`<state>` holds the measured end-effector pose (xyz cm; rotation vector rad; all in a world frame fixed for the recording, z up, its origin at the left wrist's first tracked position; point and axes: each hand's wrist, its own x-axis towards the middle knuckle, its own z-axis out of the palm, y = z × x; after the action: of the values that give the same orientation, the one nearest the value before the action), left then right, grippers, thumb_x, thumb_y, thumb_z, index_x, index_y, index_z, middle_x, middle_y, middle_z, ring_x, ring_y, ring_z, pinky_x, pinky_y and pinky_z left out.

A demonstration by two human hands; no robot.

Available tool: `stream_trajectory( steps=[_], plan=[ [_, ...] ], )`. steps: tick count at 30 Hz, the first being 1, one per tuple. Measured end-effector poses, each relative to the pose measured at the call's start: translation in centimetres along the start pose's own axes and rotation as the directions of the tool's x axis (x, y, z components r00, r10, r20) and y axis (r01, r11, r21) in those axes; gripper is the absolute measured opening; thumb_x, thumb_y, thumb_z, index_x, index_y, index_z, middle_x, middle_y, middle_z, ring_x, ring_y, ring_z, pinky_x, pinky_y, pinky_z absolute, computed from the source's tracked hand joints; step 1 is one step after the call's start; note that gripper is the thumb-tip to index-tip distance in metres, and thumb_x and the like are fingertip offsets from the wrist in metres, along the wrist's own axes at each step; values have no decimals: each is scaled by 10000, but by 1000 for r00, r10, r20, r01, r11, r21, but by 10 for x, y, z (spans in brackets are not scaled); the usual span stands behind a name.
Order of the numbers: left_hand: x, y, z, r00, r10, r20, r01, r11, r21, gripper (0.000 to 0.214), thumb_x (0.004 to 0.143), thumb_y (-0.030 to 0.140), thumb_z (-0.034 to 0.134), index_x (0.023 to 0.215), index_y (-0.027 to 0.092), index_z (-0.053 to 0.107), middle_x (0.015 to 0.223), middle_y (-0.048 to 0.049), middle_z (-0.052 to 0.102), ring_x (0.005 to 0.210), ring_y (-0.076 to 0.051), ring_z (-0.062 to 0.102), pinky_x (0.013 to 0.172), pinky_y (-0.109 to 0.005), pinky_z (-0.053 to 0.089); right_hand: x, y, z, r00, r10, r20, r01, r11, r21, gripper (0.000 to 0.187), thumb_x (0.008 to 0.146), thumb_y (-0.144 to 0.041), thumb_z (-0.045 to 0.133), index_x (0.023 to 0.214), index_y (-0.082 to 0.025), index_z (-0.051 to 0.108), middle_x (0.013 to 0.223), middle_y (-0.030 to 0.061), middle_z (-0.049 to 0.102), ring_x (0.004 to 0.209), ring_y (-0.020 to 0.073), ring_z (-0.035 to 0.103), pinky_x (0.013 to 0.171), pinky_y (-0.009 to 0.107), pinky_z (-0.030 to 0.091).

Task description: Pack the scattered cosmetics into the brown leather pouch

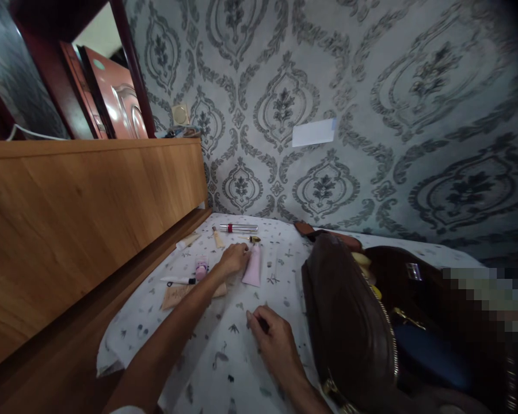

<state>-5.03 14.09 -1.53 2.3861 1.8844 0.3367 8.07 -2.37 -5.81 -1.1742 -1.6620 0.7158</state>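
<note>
- One smooth, flat-ended pink tube [252,269]; left hand [234,260] at its narrow end, grip unclear.
- Right hand [275,334] loosely curled, half-open, over printed cloth [209,345].
- Brown, metal-zipped bag [349,322].

pale pink squeeze tube [252,269], lying flat on white printed cloth [242,362], narrow end away from camera, wide end nearer

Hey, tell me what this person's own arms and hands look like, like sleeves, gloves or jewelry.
The left hand and right hand are bare, without gloves. The visible forearms are uncovered, and no watch or bracelet shows. A pale edge of cloth, probably a sleeve, appears by the left arm at the bottom.
</note>
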Motion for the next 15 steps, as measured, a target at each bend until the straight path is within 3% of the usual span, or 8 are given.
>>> stream_trajectory(
  steps=[7,15],
  plan=[
    [12,-37,-9,955,-264,-133,273,961,49,328,909,234,409,1183,135,559,1311,-191,525,1241,-307,456,978,-415,386,0,1,1,1000,6,-3,-6,1000,-13,370,847,-426,463,547,-224,383,558,-8,470,539,144,423,511,245,326],
    [22,-55,-8,898,-433,-83,433,901,-15,416,871,276,519,1269,160,484,1260,-175,578,1182,-290,533,916,-377,432,0,1,2,1000,16,5,-16,999,-29,357,850,-399,465,553,-218,382,569,-8,466,560,146,428,538,250,320]
  ],
)
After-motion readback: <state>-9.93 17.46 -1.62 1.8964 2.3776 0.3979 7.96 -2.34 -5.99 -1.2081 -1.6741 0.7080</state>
